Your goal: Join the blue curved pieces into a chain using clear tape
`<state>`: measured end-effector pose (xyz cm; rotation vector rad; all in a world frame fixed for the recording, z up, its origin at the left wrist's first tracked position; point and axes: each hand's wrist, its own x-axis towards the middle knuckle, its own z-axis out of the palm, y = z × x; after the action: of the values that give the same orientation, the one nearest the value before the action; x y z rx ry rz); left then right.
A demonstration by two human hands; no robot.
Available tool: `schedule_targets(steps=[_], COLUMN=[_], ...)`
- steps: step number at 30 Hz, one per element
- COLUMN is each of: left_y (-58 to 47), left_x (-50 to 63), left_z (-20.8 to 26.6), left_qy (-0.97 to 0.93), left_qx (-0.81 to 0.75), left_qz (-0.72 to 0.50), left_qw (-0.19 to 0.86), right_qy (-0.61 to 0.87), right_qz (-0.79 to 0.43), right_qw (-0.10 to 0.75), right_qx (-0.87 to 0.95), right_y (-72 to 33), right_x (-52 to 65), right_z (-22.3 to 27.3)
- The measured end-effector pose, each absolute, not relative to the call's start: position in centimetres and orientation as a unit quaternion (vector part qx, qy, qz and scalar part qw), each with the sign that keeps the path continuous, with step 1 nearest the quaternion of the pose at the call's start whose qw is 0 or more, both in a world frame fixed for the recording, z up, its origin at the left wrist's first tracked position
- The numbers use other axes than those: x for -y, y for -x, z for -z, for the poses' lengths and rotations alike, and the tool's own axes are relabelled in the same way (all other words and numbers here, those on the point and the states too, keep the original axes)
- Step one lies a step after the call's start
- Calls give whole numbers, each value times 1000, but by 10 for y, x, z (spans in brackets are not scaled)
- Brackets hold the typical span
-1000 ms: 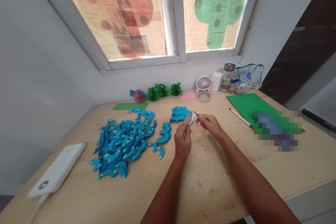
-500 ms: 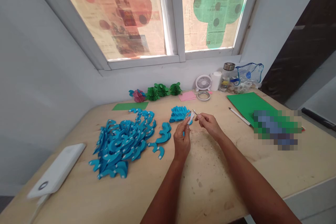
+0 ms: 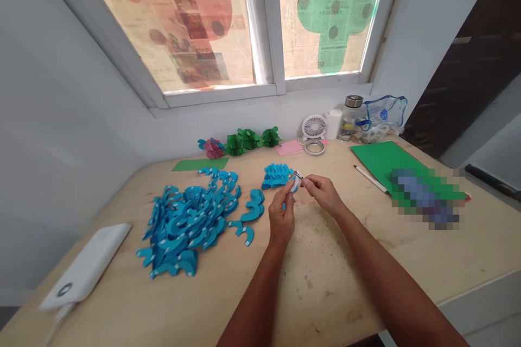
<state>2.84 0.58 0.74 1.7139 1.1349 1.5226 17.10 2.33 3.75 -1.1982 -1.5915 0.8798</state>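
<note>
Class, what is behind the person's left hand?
Behind the left hand, a cluster of wavy blue pieces shows on the table. The hand and a white piece cover part of its near right edge; what lies there cannot be seen.

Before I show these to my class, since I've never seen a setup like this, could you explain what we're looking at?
There is no machine here: these are a person's own bare hands, seen by a camera worn on the head, looking forward and down. The left hand holds a small white piece; the right hand has its grip on a thin, dark tool, too small to identify.

On the pale wooden table, to the left, lies a heap of curved blue pieces with white patches, and further left a flat white rectangular device with a cable. To the right are a green rectangular sheet, partly hidden by pixelation, and a slim white stick. A small round white fan stands near the wall.
</note>
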Motion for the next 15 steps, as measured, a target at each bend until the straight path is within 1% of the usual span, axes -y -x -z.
schedule_targets(steps=[7, 15], left_y=[-28, -28], left_x=[-6, -6], left_z=[-7, -8], left_qy=[-641, -623], left_qx=[-428, -429], left_qz=[-567, -579], left_qw=[291, 305], right_qy=[512, 510], right_qz=[-315, -317], right_qw=[471, 452], right_qx=[645, 660], right_y=[-170, -169], right_x=[-24, -24], right_z=[-35, -34])
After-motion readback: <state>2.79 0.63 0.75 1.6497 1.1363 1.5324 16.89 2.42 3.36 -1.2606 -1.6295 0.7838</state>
